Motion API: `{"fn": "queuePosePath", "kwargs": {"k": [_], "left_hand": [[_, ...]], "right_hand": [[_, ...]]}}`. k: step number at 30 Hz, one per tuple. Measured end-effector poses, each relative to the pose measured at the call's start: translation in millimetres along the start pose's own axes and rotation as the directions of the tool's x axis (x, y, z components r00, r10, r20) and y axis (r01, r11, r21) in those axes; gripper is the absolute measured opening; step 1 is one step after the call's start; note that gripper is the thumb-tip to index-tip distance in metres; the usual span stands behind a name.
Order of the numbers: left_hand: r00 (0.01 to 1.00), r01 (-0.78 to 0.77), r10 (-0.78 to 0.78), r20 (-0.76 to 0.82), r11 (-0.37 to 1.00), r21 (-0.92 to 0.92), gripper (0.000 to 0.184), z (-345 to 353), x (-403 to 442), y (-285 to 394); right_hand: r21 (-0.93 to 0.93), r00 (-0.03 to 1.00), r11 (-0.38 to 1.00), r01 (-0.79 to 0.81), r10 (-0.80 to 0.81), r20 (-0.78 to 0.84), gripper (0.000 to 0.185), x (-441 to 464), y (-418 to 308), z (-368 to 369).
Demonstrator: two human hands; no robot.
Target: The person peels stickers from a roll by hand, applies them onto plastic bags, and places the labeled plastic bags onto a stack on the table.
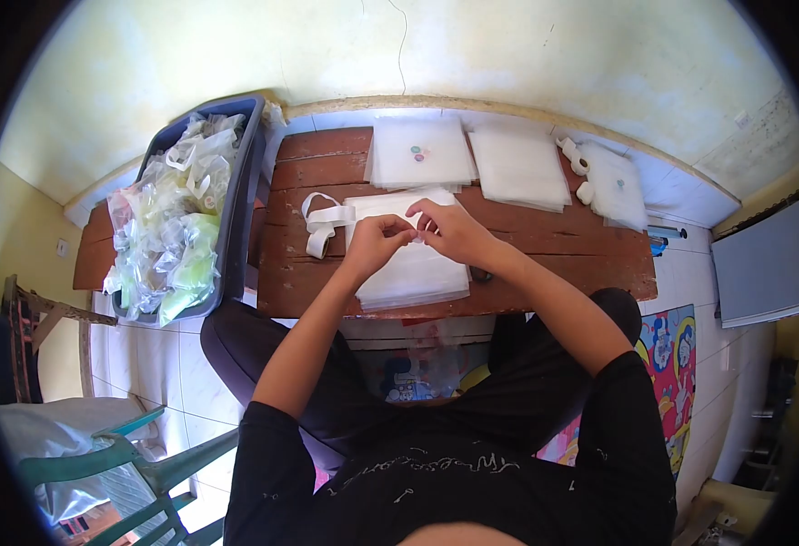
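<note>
My left hand (379, 246) and my right hand (456, 231) meet fingertip to fingertip above a stack of whitish plastic sheets or bags (413, 280). Both are closed in a pinch, and whatever lies between the fingertips is too small to make out. My right index finger arches above the pinch. Just left of my left hand, a loose white strip or tape (330, 217) curls on the brown wooden table (299, 282). A small dark object (480, 274) shows partly under my right wrist.
Behind are two more plastic stacks (420, 164) (519, 168), one bearing small round stickers. White rolls (574, 159) and another stack (616, 187) stand at the right. A dark tub (252, 155) full of crumpled plastic bags (176, 214) is at left; a green chair (90, 464) stands lower left.
</note>
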State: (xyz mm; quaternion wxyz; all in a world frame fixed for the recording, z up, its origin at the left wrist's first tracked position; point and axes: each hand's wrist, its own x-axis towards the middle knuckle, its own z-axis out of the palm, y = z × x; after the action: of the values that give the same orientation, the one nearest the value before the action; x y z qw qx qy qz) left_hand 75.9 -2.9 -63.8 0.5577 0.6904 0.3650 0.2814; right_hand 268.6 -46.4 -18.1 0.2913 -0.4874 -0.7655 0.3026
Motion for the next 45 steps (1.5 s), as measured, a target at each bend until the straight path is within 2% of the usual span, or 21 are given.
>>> {"fn": "queuePosePath", "kwargs": {"k": [4,6,8,9,11,12,17,23,30,32,37,40,42,43,44,45], "left_hand": [[0.997,0.061,-0.064,-0.040,0.996,-0.067,0.018,7.1,0.1,-9.9],[0.992,0.107,-0.119,-0.052,0.976,-0.192,0.019,8.3,-3.7,-14.6],[0.985,0.145,-0.164,-0.054,0.955,-0.258,0.020,5.0,-5.7,-20.4],[0.977,0.183,-0.209,-0.044,0.928,-0.324,0.020,5.6,-8.2,-24.6],[0.973,0.196,-0.228,-0.045,0.909,-0.367,0.022,6.0,-5.3,-30.1],[0.968,0.205,-0.247,-0.052,0.888,-0.412,0.023,5.5,-5.5,-31.5],[0.963,0.228,-0.268,-0.034,0.874,-0.429,0.023,4.3,-4.9,-33.8],[0.962,0.227,-0.270,-0.040,0.874,-0.430,0.022,3.7,-6.3,-32.6],[0.956,0.263,-0.292,-0.005,0.870,-0.417,0.023,3.8,-7.6,-31.8],[0.954,0.274,-0.300,0.002,0.869,-0.412,0.024,3.3,-7.5,-30.8],[0.939,0.323,-0.343,0.033,0.841,-0.434,0.024,2.5,-8.4,-29.4],[0.933,0.343,-0.360,0.032,0.855,-0.388,0.025,0.9,-6.6,-30.2],[0.959,0.232,-0.257,-0.117,0.954,-0.191,0.028,0.7,-5.5,-30.1],[0.959,0.235,-0.260,-0.116,0.953,-0.192,0.028,-1.0,-5.7,-29.5],[0.975,0.106,-0.072,-0.209,0.982,0.155,0.034,-4.5,-6.1,-28.7],[0.963,-0.007,0.138,-0.230,0.870,0.492,0.040,-7.7,-7.1,-29.0]], "right_hand": [[0.081,0.998,0.996,-0.047,0.051,-0.042,0.027,-11.0,10.7,3.2],[0.111,0.996,0.993,-0.045,0.054,-0.077,0.027,-12.6,26.1,7.1],[0.142,0.979,0.971,-0.194,0.201,-0.039,0.023,-15.5,41.4,14.9],[0.151,0.977,0.968,-0.202,0.210,-0.037,0.023,-16.4,42.8,19.4],[0.310,0.958,0.907,-0.285,0.277,0.069,0.019,-8.1,46.1,24.4],[0.315,0.958,0.905,-0.286,0.278,0.072,0.019,-5.6,48.1,27.3],[0.395,0.937,0.851,-0.345,0.339,0.087,0.018,-3.2,54.4,36.7],[0.407,0.935,0.849,-0.337,0.354,0.036,0.019,-5.4,46.7,35.1],[0.390,0.914,0.836,-0.386,0.404,0.041,0.021,-7.5,41.5,34.1],[0.398,0.923,0.855,-0.334,0.382,-0.047,0.025,-7.2,46.0,38.2],[0.363,0.917,0.863,-0.351,0.395,-0.051,0.026,-6.6,44.4,37.2],[0.349,0.922,0.873,-0.341,0.384,-0.058,0.026,-6.2,48.3,38.7],[0.348,0.924,0.879,-0.326,0.374,-0.077,0.027,-5.5,51.5,37.7],[0.359,0.912,0.867,-0.346,0.400,-0.086,0.027,-5.2,52.7,35.5],[0.370,0.900,0.854,-0.365,0.426,-0.095,0.028,-5.6,53.5,33.7],[0.371,0.899,0.853,-0.366,0.427,-0.094,0.028,-7.4,55.5,32.5]]}}
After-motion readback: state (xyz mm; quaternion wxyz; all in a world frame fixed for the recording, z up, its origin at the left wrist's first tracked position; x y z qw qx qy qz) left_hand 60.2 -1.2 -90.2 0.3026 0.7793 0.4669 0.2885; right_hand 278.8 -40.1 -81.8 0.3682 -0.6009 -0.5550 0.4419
